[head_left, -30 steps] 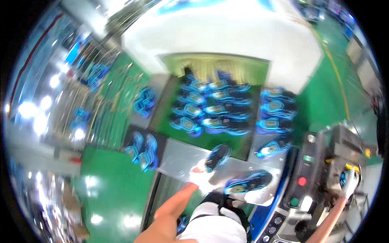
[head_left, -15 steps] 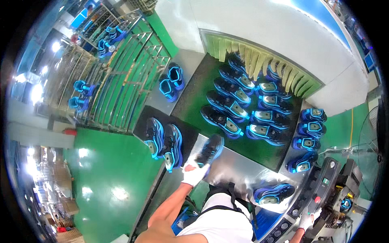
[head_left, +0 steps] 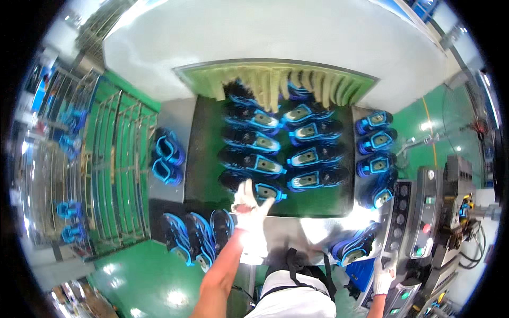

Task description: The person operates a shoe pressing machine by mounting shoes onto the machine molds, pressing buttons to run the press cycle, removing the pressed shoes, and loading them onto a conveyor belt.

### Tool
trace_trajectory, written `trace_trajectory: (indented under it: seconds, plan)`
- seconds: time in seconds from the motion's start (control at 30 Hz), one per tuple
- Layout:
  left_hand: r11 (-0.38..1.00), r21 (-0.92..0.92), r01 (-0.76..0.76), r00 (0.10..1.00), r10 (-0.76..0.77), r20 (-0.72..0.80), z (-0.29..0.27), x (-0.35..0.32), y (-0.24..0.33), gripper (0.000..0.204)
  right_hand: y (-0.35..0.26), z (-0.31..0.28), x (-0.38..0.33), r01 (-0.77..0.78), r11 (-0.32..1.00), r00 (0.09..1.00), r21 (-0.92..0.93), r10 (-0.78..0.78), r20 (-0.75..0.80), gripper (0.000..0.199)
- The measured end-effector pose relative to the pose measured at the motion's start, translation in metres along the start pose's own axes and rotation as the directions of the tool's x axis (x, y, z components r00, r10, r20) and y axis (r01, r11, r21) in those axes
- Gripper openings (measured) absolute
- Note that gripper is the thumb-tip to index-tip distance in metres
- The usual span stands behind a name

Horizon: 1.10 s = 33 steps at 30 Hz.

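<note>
My left hand (head_left: 250, 205), in a white glove, is over the near edge of a dark conveyor belt (head_left: 313, 204), fingers spread and empty. Its fingertips reach the nearest black-and-blue sneaker (head_left: 269, 192) of the belt's left row; whether they touch it I cannot tell. Three similar sneakers (head_left: 199, 236) lie side by side on the dark corner to the left of this hand. At the lower right, my gloved right hand (head_left: 385, 274) rests by the near end of a control panel (head_left: 397, 217); its fingers are too small and blurred to read.
Two rows of sneakers come from under a fringed curtain (head_left: 270, 85) in a white machine housing (head_left: 275, 40). More shoes stand on the left ledge (head_left: 169, 196) and right ledge. One sneaker (head_left: 356, 245) lies on the metal table. Wire racks (head_left: 119, 169) stand at left.
My left hand has let go of a sneaker, now the third at the left corner, and moved onto the belt's near shoe. My right hand has shifted along the panel. The view has turned.
</note>
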State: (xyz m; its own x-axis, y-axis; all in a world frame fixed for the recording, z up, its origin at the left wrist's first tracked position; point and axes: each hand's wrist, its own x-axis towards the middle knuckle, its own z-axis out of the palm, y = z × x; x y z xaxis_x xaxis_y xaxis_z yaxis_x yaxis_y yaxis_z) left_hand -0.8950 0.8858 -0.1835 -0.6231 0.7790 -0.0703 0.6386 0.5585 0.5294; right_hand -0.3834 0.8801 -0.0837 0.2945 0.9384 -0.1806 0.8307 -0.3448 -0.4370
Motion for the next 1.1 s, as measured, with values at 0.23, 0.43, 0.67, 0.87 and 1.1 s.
trace_trajectory:
  seconds: [0.23, 0.43, 0.67, 0.87, 1.1]
  plan:
    - [0.965, -0.067, -0.252, 0.962, 0.242, -0.123, 0.005, 0.082, -0.052, 0.028, -0.056, 0.006, -0.047, -0.063, 0.963, 0.972, 0.262, -0.001, 0.236, 0.081]
    - [0.883, -0.443, -0.158, 0.954, 0.252, 0.161, -0.046, 0.038, 0.074, 0.033, -0.097, -0.02, -0.08, -0.191, 0.651, 0.961, 0.735, -0.028, 0.275, 0.077]
    - [0.717, -0.655, -0.238, 0.652, 0.618, 0.439, -0.014, -0.074, 0.264, 0.045, -0.1, -0.11, -0.083, 0.026, 0.822, 0.947, 0.569, -0.203, 0.25, 0.088]
    - [-0.047, -0.678, -0.733, -0.208, 0.965, 0.158, -0.001, -0.236, 0.412, 0.01, -0.009, -0.11, -0.08, 0.31, 0.912, 0.95, 0.269, -0.289, -0.114, 0.069]
    - [-0.427, -0.832, -0.355, -0.575, 0.801, -0.165, -0.016, -0.407, 0.531, 0.041, 0.133, -0.16, -0.168, 0.091, 0.667, 0.904, 0.74, 0.255, -0.342, 0.058]
